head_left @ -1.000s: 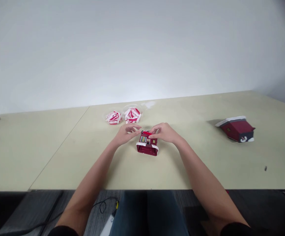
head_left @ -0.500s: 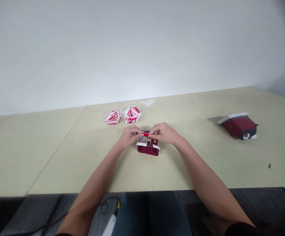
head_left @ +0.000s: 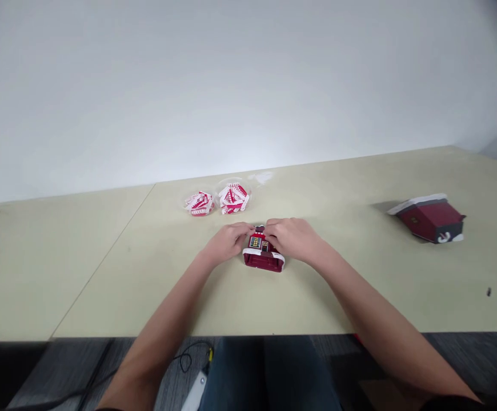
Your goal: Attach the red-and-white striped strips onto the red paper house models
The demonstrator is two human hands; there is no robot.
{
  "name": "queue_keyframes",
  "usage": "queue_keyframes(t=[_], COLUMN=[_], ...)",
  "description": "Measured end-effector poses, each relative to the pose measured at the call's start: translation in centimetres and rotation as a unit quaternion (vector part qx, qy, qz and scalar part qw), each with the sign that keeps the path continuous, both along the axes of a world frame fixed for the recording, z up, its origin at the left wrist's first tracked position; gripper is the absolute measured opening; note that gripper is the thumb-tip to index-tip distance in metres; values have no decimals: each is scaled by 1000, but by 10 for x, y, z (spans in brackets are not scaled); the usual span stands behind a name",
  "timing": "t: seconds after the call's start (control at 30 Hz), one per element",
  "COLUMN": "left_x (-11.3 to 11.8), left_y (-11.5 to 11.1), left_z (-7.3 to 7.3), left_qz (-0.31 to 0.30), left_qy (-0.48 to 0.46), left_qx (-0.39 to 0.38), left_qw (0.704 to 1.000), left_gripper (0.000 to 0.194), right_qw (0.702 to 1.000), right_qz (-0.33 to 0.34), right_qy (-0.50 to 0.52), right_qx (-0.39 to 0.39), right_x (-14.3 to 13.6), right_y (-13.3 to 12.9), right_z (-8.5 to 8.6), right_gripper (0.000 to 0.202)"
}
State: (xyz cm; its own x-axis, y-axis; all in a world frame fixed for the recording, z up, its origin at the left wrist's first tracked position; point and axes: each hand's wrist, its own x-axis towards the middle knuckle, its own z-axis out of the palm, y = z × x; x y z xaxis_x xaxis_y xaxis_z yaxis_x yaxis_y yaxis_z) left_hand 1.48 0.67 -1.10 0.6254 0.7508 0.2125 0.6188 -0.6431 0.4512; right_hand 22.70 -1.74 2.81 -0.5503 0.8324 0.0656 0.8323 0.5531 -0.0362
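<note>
A small dark red toy house with yellow windows and white trim lies on its back on the table, its open base facing me. A bright red piece lies across its front, near the roof end, partly under my fingers. My left hand is closed at the house's upper left side, fingertips on the edge by the red piece. On the other side my right hand is closed with bent fingers over the upper right, hiding the window there. The fingertips' exact hold is partly hidden.
Two clear round containers hold red and white striped pieces and more such pieces behind my hands. A second dark red house lies tipped at the right. A small dark object lies near the right front edge of the table.
My fingers have shifted from pinching the red piece at its middle to the house's upper sides. My right hand now covers the right window. The view has shifted slightly.
</note>
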Motion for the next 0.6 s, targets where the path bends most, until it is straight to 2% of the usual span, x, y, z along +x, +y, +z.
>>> queue_keyframes(t=[0.1, 0.23, 0.3, 0.37, 0.43, 0.5, 0.6], left_x=[2, 10, 21, 37, 57, 74, 77], left_y=[-2, -9, -19, -34, -51, -66, -76], left_z=[5, 29, 42, 47, 42, 30, 10], left_qz=[14, 55, 90, 124, 137, 127, 137], left_qy=[74, 189, 218, 211, 198, 200, 206], left_qx=[18, 5, 7, 32, 57, 71, 90], left_qw=[997, 980, 972, 969, 969, 969, 965], left_gripper=[36, 35, 38, 45, 54, 56, 45], right_qw=[1000, 1000, 997, 983, 953, 916, 884], right_qz=[5, 20, 33, 46, 35, -11, -92], right_qy=[-17, 6, 66, 174, 301, 401, 458], right_qx=[2, -14, -32, -37, -21, 0, 20], right_x=[-3, 2, 12, 25, 40, 54, 74], right_y=[0, 2, 0, -6, -15, -27, -51], right_z=[1, -2, -8, -19, -33, -47, -60], right_gripper=[22, 26, 27, 30, 36, 39, 37])
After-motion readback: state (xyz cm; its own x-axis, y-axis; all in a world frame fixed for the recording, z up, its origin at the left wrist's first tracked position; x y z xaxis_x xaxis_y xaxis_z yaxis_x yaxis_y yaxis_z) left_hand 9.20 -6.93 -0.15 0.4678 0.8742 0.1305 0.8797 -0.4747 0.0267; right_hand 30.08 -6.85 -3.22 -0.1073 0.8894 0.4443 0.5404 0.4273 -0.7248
